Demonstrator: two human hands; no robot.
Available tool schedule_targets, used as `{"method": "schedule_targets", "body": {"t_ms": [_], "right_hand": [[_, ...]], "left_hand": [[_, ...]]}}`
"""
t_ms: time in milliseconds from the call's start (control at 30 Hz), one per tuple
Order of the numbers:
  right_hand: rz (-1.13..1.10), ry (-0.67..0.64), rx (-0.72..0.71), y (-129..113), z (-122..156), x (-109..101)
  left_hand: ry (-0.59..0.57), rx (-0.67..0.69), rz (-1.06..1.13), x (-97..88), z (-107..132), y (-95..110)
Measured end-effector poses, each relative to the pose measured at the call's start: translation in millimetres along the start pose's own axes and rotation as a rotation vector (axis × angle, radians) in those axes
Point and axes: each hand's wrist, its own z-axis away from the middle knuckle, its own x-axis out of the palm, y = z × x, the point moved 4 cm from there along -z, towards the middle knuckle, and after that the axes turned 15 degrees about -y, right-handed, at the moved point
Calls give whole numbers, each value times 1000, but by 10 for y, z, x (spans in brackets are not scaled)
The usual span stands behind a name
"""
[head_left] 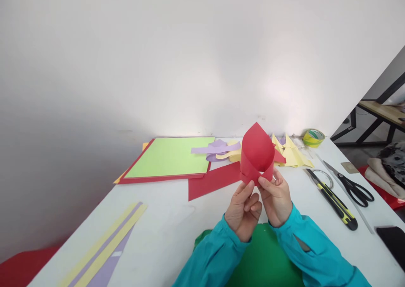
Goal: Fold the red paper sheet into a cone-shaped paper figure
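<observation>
I hold a curled red paper loop (257,152) up above the white table (164,223), its two ends crossing at the bottom. My left hand (243,211) pinches the lower left end and my right hand (276,198) pinches the lower right end. Both wrists wear teal sleeves. A green sheet (262,257) lies under my forearms at the near edge. A flat red sheet (211,181) lies just behind the loop.
A light green sheet on red paper (171,157) lies at the back left, with purple and yellow strips (221,150) beside it. Yellow folded shapes (292,152), a tape roll (313,137), a utility knife (335,200) and scissors (351,186) sit right. Yellow and purple strips (104,249) lie near left.
</observation>
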Motion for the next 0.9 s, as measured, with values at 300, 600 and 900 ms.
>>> {"method": "schedule_targets", "body": {"t_ms": [300, 600, 900], "right_hand": [[-84, -19, 41, 13, 47, 53], [-145, -77, 23, -23, 19, 83], [-475, -233, 392, 16, -116, -145]], "left_hand": [[31, -6, 21, -33, -36, 29], [-132, 11, -26, -40, -25, 30], [-443, -79, -164, 47, 26, -22]]}}
